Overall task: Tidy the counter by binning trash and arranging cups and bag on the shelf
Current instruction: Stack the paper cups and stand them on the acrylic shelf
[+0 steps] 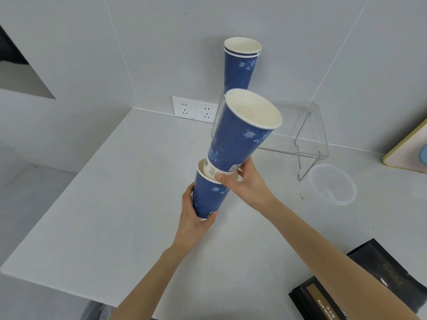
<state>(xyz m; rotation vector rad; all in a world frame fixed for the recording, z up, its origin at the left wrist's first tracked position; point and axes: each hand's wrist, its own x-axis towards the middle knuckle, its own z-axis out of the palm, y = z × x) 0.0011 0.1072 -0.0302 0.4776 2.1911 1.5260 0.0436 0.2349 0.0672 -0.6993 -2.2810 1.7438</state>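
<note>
Cups: left hand (pixel 196 218) grips lower cup (pixel 208 197); right hand (pixel 245 181) pinches upper cup (pixel 240 135) base at its rim; counter (pixel 115 204) leftward bare.

The black bag (pixel 360 289) is cut off by the bottom edge, partly behind the right forearm (pixel 335 245).

Bright, even, soft-shadowed light; sharp focus, wide-angle bending at edges.

Wall sockets (pixel 195 109); clear plastic lid (pixel 332 187) on counter.
</note>
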